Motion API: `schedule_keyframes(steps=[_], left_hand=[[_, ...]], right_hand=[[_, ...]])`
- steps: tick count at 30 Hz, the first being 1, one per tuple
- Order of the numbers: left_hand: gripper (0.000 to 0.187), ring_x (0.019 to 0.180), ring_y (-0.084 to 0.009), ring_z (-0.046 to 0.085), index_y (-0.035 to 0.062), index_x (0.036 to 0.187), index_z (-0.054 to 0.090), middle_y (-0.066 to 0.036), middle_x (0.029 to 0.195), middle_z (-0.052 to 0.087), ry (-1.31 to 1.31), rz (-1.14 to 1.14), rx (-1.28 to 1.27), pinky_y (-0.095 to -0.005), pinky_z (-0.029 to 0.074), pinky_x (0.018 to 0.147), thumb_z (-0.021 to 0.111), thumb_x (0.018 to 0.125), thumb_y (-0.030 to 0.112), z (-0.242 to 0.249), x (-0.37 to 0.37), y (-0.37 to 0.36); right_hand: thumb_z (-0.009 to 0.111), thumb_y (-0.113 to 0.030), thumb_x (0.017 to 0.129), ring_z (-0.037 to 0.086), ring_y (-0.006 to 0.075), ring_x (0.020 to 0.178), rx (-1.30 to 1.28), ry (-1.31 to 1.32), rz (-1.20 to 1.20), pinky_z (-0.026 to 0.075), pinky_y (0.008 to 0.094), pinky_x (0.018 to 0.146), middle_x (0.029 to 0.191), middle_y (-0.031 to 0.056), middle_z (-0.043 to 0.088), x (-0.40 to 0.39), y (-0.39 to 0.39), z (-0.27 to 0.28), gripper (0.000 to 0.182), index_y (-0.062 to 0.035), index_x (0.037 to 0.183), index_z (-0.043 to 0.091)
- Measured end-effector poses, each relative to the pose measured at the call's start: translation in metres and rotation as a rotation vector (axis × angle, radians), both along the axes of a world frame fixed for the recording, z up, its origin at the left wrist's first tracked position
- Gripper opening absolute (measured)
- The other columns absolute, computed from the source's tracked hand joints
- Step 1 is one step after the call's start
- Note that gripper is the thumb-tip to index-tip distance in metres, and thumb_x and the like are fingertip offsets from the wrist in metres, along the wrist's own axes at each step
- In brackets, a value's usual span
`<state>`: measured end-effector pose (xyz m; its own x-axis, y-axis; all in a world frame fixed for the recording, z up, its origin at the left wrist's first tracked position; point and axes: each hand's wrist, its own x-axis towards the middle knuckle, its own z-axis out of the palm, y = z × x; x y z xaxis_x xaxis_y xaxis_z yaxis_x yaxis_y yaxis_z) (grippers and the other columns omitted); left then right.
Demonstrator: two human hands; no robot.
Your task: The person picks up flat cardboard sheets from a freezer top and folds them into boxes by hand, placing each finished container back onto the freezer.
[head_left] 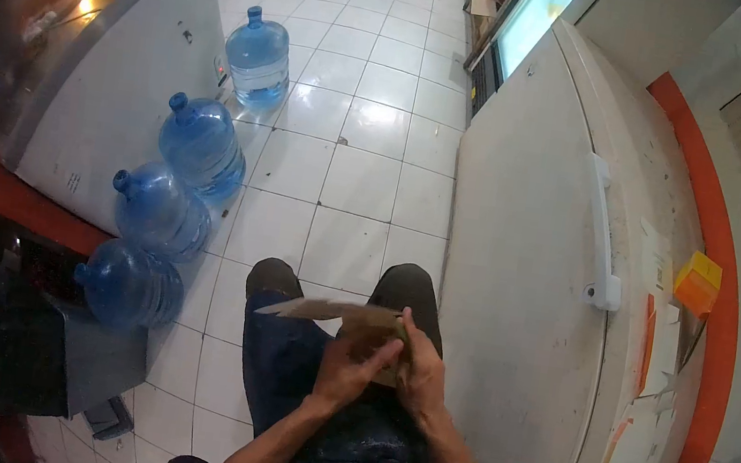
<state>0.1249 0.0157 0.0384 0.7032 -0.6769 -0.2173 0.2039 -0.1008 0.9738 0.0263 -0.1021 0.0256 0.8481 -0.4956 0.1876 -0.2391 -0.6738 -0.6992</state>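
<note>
A torn-edged piece of brown cardboard is held above my lap, with a thin flap pointing left. My left hand is closed on its lower part, the thumb pressed towards the right side. The fingers of my right hand are wrapped round the right edge of the cardboard. The two hands are close together, and some fingertips are hidden behind the sheet. Below them are my legs in dark trousers.
Several blue water jugs stand in a row at the left beside a grey-white panel. A large white door with a handle rises close on the right. A yellow-orange box is mounted beyond it. White floor tiles stretch ahead.
</note>
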Motion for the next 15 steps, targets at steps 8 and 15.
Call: schedule_keyframes(steps=[8, 15], left_hand=[[0.03, 0.076, -0.0131, 0.068, -0.0025, 0.095, 0.071, -0.006, 0.082, 0.071, -0.007, 0.093, 0.157, -0.0283, 0.053, 0.068, 0.071, 0.093, 0.027, -0.002, 0.023, 0.0], [0.032, 0.076, -0.0131, 0.068, -0.0043, 0.102, 0.069, -0.007, 0.089, 0.071, 0.285, -0.019, 0.101, -0.029, 0.055, 0.07, 0.07, 0.094, 0.026, 0.005, 0.046, 0.013]], right_hand=[[0.058, 0.011, 0.085, 0.063, 0.0388, 0.113, 0.085, 0.006, 0.031, 0.054, 0.0429, 0.094, 0.13, 0.0213, 0.061, 0.005, 0.016, 0.014, 0.052, -0.0013, 0.136, 0.05], [0.057, 0.001, 0.095, 0.066, 0.037, 0.112, 0.263, -0.078, 0.075, 0.058, 0.0416, 0.086, 0.134, 0.0249, 0.059, -0.005, 0.008, 0.003, 0.016, -0.0008, 0.11, 0.053]])
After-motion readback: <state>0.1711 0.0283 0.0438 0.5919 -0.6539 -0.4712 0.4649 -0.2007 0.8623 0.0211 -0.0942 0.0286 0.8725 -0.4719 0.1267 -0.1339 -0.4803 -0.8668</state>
